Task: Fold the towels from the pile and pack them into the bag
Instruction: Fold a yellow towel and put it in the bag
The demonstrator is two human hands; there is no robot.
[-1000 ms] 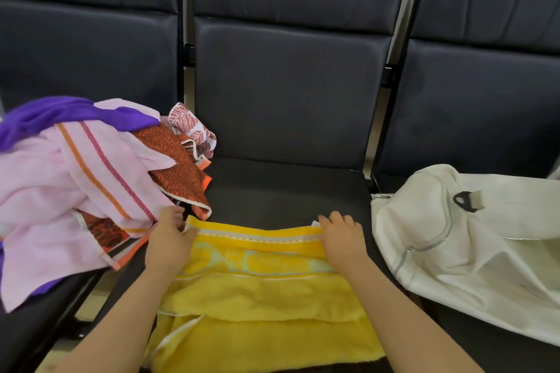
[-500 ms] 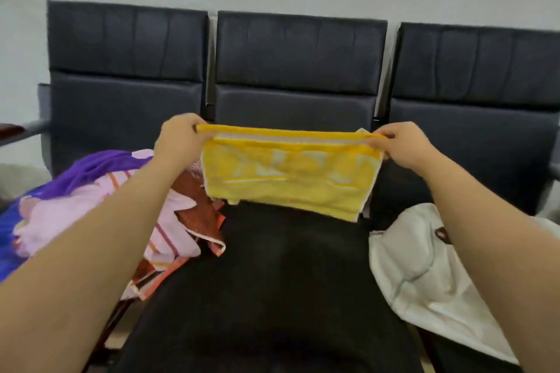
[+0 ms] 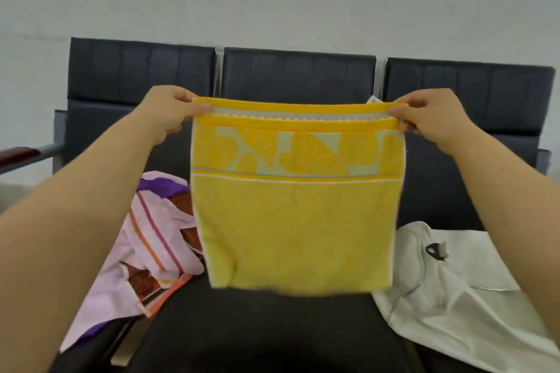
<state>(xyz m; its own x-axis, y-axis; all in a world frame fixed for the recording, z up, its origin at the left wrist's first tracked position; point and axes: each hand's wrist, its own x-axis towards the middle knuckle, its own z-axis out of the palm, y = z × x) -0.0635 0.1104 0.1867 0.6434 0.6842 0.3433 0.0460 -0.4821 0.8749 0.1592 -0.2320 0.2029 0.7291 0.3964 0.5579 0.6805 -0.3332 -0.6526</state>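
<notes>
A yellow towel (image 3: 297, 221) with a patterned band near its top hangs flat in the air over the middle seat. My left hand (image 3: 169, 112) pinches its upper left corner and my right hand (image 3: 430, 116) pinches its upper right corner, so the top edge is stretched level. The pile of towels (image 3: 151, 239), pink striped, purple and orange patterned, lies on the left seat. The white bag (image 3: 460, 291) lies flat on the right seat, partly behind my right forearm.
Three dark padded chairs (image 3: 298, 76) stand in a row against a pale wall. The middle seat (image 3: 266, 327) lies below the hanging towel. A metal armrest with a brown pad (image 3: 21, 156) juts out at the far left.
Both hands lifted the yellow towel off the middle seat and raised it; it now hangs unfolded to its full length. The view tilted upward.
</notes>
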